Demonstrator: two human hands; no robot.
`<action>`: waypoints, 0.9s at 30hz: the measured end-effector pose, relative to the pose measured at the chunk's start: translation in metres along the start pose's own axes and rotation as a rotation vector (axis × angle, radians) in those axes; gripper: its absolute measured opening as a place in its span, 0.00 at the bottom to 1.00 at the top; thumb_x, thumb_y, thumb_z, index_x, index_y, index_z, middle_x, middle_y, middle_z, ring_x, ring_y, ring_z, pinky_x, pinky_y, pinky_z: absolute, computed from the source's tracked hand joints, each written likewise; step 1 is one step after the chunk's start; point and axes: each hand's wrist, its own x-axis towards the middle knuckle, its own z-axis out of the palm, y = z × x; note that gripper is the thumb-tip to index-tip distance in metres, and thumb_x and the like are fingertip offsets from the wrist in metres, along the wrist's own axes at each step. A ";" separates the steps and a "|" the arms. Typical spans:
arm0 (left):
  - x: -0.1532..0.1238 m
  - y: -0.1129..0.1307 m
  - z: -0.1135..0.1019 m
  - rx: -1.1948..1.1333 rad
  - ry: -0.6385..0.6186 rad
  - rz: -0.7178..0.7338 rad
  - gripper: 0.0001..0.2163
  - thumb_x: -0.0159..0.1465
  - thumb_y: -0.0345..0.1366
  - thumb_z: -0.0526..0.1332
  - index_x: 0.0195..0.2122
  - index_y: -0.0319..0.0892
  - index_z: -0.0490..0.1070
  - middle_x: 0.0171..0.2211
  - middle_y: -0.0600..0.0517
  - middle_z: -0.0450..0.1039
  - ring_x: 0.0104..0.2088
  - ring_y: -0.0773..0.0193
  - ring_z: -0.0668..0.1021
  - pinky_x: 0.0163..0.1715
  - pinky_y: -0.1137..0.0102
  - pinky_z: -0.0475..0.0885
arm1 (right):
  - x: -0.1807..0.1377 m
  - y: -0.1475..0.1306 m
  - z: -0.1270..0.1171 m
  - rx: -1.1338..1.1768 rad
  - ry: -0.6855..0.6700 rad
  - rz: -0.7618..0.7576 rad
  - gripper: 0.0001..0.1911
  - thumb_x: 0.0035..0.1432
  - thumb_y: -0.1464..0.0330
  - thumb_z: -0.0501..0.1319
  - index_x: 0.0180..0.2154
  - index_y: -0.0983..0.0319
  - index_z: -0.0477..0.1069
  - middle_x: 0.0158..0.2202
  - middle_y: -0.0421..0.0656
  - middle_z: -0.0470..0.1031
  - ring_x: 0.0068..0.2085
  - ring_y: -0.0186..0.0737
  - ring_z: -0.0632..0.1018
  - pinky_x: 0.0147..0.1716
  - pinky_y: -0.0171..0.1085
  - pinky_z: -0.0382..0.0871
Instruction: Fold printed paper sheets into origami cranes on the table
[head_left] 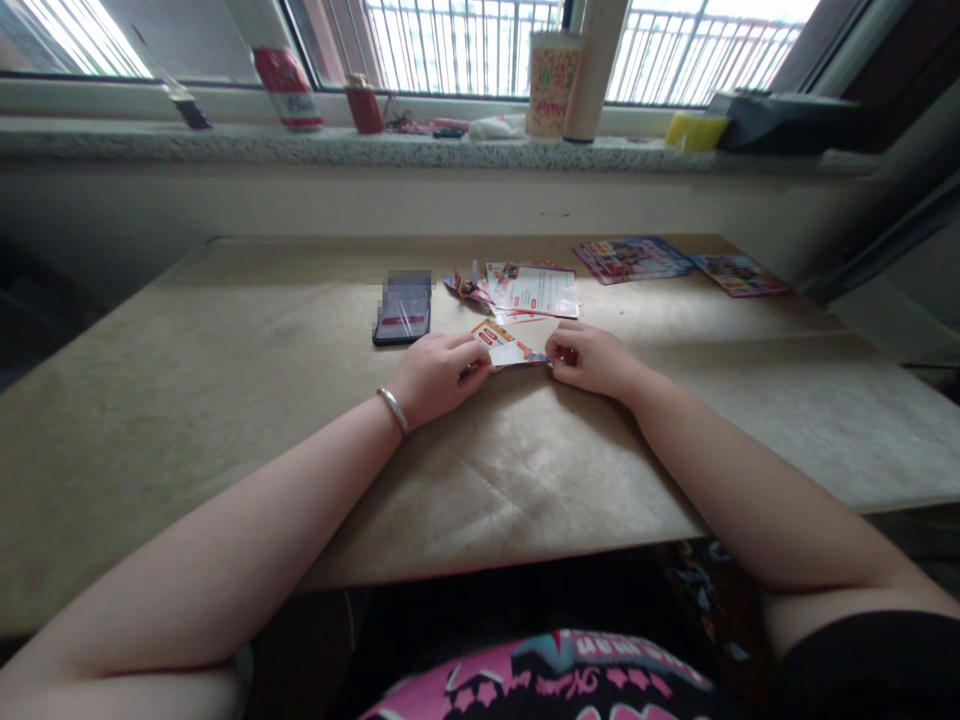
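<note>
Both hands meet over the middle of the table [300,420]. Between them is a white printed paper [517,348] with orange and red areas, which looks folded. My left hand [439,377], with a silver bangle at the wrist, pinches its left end. On its right end, the fingers of my right hand [592,357] are closed. Just beyond the paper lie printed sheets [536,290], with a small colourful folded paper piece [470,288] at their left. A phone [405,312], partly blurred out, lies beyond my left hand.
Toward the back right are a stack of colourful leaflets [637,258] and another pile of leaflets [739,275]. On the stone windowsill [420,150] stand a red and white can [289,90], a small red container [363,105], a patterned cup [553,85] and a yellow item [694,131].
</note>
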 end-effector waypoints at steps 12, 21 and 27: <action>-0.001 0.001 -0.002 0.044 0.010 0.030 0.09 0.64 0.36 0.56 0.30 0.40 0.71 0.29 0.51 0.74 0.28 0.66 0.73 0.29 0.70 0.63 | -0.003 0.019 -0.004 0.000 -0.033 0.023 0.04 0.47 0.74 0.58 0.28 0.61 0.68 0.30 0.40 0.69 0.27 0.32 0.68 0.27 0.33 0.60; 0.000 0.000 0.002 0.016 0.049 0.048 0.09 0.65 0.36 0.56 0.31 0.40 0.72 0.29 0.51 0.74 0.28 0.68 0.73 0.29 0.73 0.64 | -0.001 0.007 -0.007 0.058 0.091 0.029 0.03 0.54 0.68 0.59 0.29 0.60 0.67 0.32 0.42 0.70 0.31 0.36 0.70 0.32 0.36 0.64; 0.003 0.005 0.007 -0.061 0.057 0.103 0.11 0.68 0.37 0.53 0.32 0.41 0.72 0.32 0.51 0.73 0.30 0.69 0.73 0.31 0.74 0.67 | 0.007 -0.024 0.005 -0.100 0.064 -0.166 0.06 0.57 0.65 0.59 0.30 0.60 0.70 0.34 0.44 0.73 0.39 0.41 0.71 0.38 0.38 0.62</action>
